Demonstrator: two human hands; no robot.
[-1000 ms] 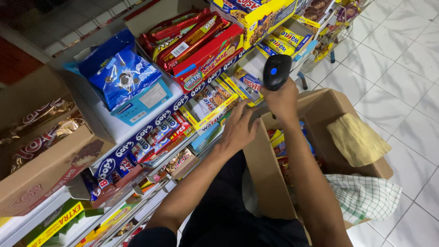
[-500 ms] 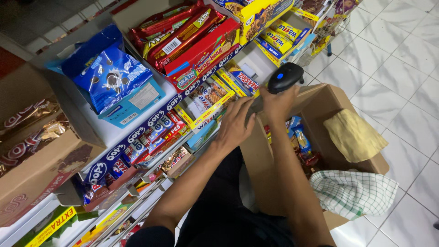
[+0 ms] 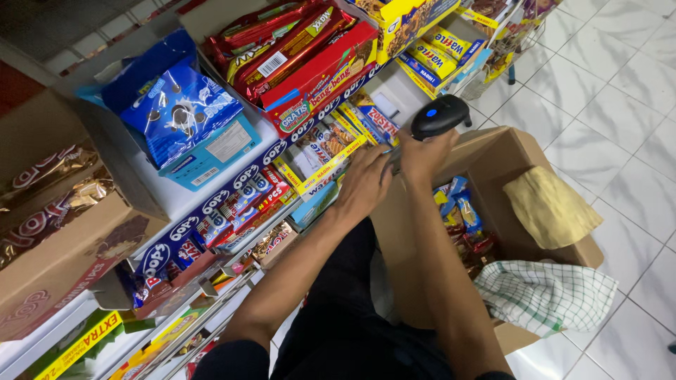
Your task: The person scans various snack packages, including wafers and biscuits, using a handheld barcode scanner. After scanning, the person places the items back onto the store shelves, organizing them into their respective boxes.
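Observation:
My right hand (image 3: pixel 421 156) grips a black handheld barcode scanner (image 3: pixel 440 117) with a blue light on top, held above the left wall of an open cardboard box (image 3: pixel 493 151). My left hand (image 3: pixel 365 184) rests on snack packs (image 3: pixel 325 156) at the front of a store shelf, just left of the scanner. Its fingers lie on the packs, and I cannot see whether they grip one.
Shelves hold red wafer boxes (image 3: pixel 310 63), a blue cookie bag (image 3: pixel 176 109) and yellow packs (image 3: pixel 440 49). The floor box holds small snack packets (image 3: pixel 461 218), with a brown paper bag (image 3: pixel 549 207) and a green checked cloth (image 3: pixel 546 295) on it. White tiled floor (image 3: pixel 620 84) lies to the right.
The scanner has tilted from upright to lying level and come down toward the shelf front. Both hands have drawn closer together at the shelf edge.

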